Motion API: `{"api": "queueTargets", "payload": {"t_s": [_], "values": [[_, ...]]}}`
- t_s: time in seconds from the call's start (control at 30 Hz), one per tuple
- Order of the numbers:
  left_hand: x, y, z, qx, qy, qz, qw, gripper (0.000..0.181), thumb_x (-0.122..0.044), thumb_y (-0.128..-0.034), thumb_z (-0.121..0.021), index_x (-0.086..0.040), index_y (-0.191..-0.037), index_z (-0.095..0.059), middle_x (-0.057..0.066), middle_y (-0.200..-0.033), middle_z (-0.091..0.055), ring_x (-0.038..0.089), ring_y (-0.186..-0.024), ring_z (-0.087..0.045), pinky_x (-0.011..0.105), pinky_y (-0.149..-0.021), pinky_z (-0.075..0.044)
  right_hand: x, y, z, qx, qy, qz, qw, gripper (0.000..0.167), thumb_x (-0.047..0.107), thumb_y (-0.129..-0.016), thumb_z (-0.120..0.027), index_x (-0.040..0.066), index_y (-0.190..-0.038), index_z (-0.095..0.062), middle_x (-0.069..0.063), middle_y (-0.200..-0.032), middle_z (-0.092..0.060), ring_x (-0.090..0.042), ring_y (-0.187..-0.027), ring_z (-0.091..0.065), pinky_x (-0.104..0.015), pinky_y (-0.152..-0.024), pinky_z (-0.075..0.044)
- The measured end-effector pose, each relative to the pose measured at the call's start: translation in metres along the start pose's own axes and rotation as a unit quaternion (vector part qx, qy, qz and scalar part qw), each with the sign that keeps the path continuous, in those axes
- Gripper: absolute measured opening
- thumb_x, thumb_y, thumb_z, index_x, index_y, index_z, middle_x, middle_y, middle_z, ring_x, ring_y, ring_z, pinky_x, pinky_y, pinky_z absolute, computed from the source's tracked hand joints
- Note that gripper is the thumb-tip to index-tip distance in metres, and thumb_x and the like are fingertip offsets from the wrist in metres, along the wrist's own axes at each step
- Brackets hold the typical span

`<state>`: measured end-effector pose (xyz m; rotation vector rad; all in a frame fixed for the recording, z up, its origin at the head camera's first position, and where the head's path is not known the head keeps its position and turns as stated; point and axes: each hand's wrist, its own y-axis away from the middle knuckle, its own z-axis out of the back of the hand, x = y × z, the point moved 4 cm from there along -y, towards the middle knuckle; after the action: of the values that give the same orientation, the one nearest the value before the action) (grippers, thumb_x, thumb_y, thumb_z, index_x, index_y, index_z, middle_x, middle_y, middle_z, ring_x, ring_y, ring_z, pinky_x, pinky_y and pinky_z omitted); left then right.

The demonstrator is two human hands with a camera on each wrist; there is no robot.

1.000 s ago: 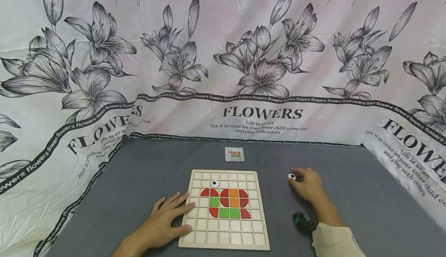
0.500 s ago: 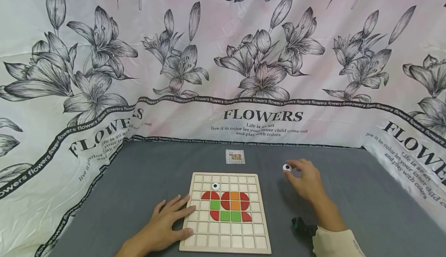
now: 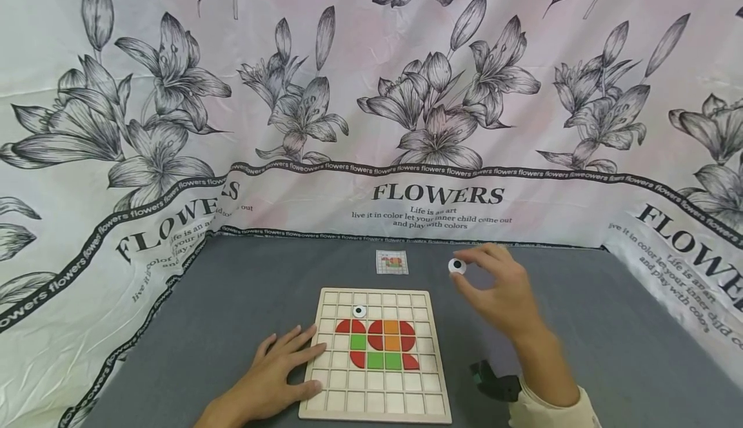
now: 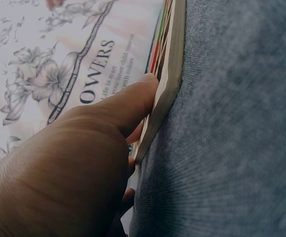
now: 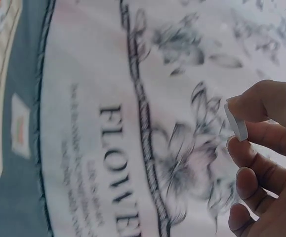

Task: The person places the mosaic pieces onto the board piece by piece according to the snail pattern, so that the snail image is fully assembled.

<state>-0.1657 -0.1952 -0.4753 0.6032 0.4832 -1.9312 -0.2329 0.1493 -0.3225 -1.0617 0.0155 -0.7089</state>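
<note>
A wooden grid board [image 3: 371,383] lies on the grey cloth, with red, green and orange tiles forming a figure in its cells. One white eye disc with a black pupil [image 3: 360,311] sits in a cell above the tiles. My left hand [image 3: 269,373] rests at the board's left side, fingers spread and fairly straight, thumb and fingertips touching the rim. Raised to the right of the board, my right hand [image 3: 502,289] pinches a second eye disc [image 3: 457,265] between thumb and index finger. The right wrist view shows that disc [image 5: 236,123] edge-on.
Behind the board lies a small picture card [image 3: 392,262] printed with a gridded coloured figure. Flower-printed fabric [image 3: 435,125] rises behind the grey cloth [image 3: 244,286] and along both sides. A dark band with a device [image 3: 493,379] is at my right wrist.
My right hand has risen and moved left and away from me with the eye disc, coming closer to the card. The left hand stays at the board's side.
</note>
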Motion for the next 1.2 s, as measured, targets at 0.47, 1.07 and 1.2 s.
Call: {"api": "queueTargets", "payload": {"t_s": [0.47, 1.07, 1.2], "values": [[-0.001, -0.002, -0.001, 0.006, 0.003, 0.004, 1.0000, 0.066, -0.058, -0.0868, -0.061, -0.022, -0.141, -0.054, 0.003, -0.154, -0.031, 0.035, -0.141, -0.020, 0.062, -0.104, -0.001, 0.037, -0.017, -0.049, 0.029, -0.079, -0.029, 0.9960, 0.031, 0.001, -0.075, -0.080, 0.005, -0.105, -0.073, 0.000, -0.102, -0.065, -0.020, -0.098, -0.056, -0.041, -0.080, -0.047], [0.001, -0.001, 0.000, 0.002, -0.007, 0.006, 1.0000, 0.066, -0.061, -0.0864, -0.060, -0.024, -0.140, -0.055, 0.002, -0.154, -0.032, 0.034, -0.141, -0.022, 0.062, -0.104, -0.002, 0.033, -0.007, -0.146, 0.153, -0.118, -0.095, 0.9765, 0.025, 0.007, -0.083, -0.075, 0.006, -0.108, -0.072, -0.002, -0.103, -0.066, -0.023, -0.099, -0.058, -0.047, -0.086, -0.048], [0.000, -0.001, 0.000, 0.001, -0.009, 0.005, 0.9999, 0.066, -0.061, -0.0863, -0.060, -0.024, -0.140, -0.055, 0.002, -0.154, -0.032, 0.034, -0.141, -0.022, 0.062, -0.104, -0.002, 0.027, 0.000, -0.168, 0.225, -0.097, -0.122, 0.9619, 0.024, 0.011, -0.087, -0.071, 0.006, -0.110, -0.071, -0.004, -0.106, -0.065, -0.024, -0.101, -0.057, -0.049, -0.090, -0.045]]}}
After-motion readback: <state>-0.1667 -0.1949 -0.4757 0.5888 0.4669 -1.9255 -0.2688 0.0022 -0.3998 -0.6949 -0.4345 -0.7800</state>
